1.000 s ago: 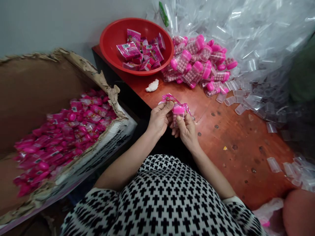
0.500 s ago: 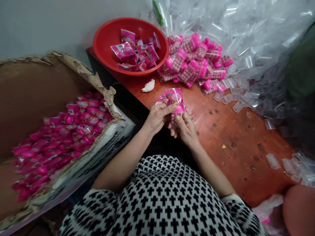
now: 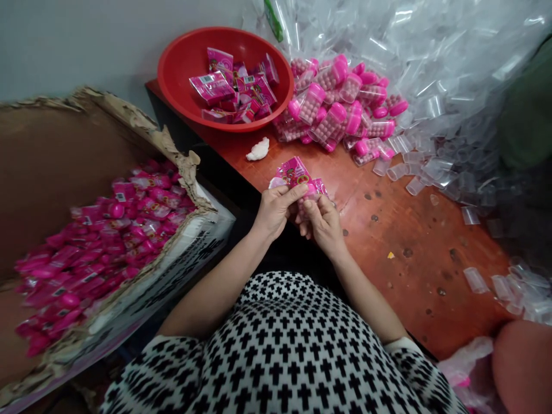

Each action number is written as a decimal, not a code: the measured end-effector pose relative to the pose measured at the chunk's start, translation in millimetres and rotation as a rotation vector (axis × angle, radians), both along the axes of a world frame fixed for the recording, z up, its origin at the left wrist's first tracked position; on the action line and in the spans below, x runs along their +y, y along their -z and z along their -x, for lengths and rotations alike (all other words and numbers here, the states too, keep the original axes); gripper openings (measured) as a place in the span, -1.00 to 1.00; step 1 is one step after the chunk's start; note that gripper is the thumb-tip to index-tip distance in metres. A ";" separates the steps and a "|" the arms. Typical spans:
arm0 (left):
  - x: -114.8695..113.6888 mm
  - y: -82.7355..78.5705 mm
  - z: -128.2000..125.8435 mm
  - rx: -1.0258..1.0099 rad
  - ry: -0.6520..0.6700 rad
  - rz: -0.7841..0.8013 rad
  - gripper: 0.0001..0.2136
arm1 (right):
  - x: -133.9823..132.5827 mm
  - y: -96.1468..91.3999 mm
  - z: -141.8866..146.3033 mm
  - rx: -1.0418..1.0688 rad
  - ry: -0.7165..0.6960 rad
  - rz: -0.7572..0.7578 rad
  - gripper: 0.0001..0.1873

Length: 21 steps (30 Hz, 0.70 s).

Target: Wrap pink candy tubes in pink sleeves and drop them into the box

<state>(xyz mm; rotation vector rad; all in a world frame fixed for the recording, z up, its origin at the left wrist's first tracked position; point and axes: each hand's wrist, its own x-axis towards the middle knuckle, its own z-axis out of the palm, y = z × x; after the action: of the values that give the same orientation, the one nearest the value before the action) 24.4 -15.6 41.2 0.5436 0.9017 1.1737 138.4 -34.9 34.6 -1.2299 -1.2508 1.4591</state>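
Note:
My left hand (image 3: pixel 275 208) and my right hand (image 3: pixel 324 223) meet at the table's near edge, both closed on a small clear candy bottle with a pink cap (image 3: pixel 311 188). My left thumb presses near the cap, and my right thumb lies across the bottle's clear body. Fingers hide most of the bottle. Just beyond my fingertips are pink printed wrappers (image 3: pixel 294 169); whether one of them touches or surrounds the bottle I cannot tell.
A red basin (image 3: pixel 172 86) holds pink packets. Filled candy bottles (image 3: pixel 332 121) lie heaped beside it, with clear empty tubes (image 3: pixel 440 167) to the right. A white lump (image 3: pixel 257 149) sits near the basin. Left stands a torn cardboard box (image 3: pixel 146 123) of wrapped bottles (image 3: pixel 99 241).
The printed wrapper beyond my fingers has tilted and sits lower. My right thumb has moved up slightly over the bottle, hiding more of it. The whole view has shifted a little.

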 end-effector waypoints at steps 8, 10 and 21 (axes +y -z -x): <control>-0.2 2.0 9.0 -0.004 0.128 -0.030 -0.65 | -5.0 1.2 4.2 0.069 -0.023 0.009 -0.62; -1.0 0.5 12.1 -0.025 0.202 -0.032 -0.64 | -4.6 1.5 5.6 0.192 -0.033 0.072 -0.59; -3.1 0.9 4.0 -0.018 -0.117 0.074 -0.67 | -8.7 6.9 -4.4 0.368 0.034 0.107 -0.57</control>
<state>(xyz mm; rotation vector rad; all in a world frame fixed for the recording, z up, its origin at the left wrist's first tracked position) 20.4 -18.7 40.3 0.4244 0.9676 1.2441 142.8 -43.6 27.7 -0.9873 -0.9098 1.6551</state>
